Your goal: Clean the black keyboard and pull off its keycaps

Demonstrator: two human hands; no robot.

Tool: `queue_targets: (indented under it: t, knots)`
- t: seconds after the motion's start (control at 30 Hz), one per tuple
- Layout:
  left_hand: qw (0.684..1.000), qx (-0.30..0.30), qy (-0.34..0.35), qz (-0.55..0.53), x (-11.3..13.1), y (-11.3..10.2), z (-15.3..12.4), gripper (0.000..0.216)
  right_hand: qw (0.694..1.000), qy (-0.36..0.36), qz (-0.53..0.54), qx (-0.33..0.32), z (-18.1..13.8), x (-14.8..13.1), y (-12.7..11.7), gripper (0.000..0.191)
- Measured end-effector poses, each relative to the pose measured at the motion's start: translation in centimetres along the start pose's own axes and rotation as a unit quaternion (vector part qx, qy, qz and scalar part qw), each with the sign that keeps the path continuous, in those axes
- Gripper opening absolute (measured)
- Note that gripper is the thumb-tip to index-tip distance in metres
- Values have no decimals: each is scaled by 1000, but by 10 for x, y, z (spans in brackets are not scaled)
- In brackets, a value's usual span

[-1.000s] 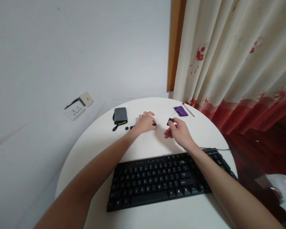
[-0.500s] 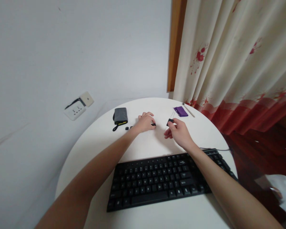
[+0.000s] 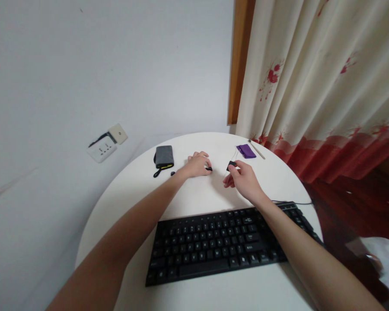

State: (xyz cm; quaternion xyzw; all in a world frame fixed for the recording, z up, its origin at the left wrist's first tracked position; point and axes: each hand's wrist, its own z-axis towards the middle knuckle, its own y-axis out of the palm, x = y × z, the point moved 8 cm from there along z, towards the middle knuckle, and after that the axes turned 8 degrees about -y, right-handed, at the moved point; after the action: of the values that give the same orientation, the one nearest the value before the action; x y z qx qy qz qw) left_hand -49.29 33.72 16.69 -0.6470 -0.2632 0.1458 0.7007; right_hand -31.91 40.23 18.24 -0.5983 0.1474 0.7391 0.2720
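My right hand (image 3: 244,176) pinches the small black body of a wire keycap puller (image 3: 231,165) between thumb and fingers. Thin wire loops stick out from it, upward and downward. My left hand (image 3: 198,166) rests on the white table (image 3: 191,194), closed on a small black piece (image 3: 209,169) that looks like a keycap, mostly covered by the fingers. Left of that wrist lies another small black piece (image 3: 173,173). A black keyboard (image 3: 210,246) lies nearer me, partly under my right forearm.
A grey folded cloth pouch (image 3: 164,157) with a black loop lies at the left. At the back right are a purple pouch (image 3: 246,151) and a thin pale stick (image 3: 258,150). The keyboard cable (image 3: 293,202) runs to the table's right edge, beside the curtain (image 3: 311,86).
My left forearm has shifted slightly and now covers one of the small black pieces on the table. Both hands keep nearly the same place and grip.
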Motion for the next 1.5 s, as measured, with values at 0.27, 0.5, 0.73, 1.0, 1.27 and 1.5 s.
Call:
queue_targets:
  t: [0.27,0.5,0.73,1.0,1.27,1.5]
  knots:
    - [999,10,-29,-41,-41,-26,-2,36,1000,0,5,0,0,0,-1,17]
    - [1000,-17,-4,8,-54,-17,-13,32,1000,6,1,-6,-1,0,1,18]
    - [999,-38,2,16,-48,-8,-9,23,1000,8,-2,-6,-1,-1,1,15]
    - [998,-53,7,12,-47,-6,-7,26,1000,4,-2,-9,-1,-1,2,15]
    - [999,9,-15,-33,-63,-31,-9,34,1000,9,1,-9,0,1,1,17]
    - [998,47,-46,-17,-58,-29,-17,33,1000,15,-9,-15,-2,0,4,16]
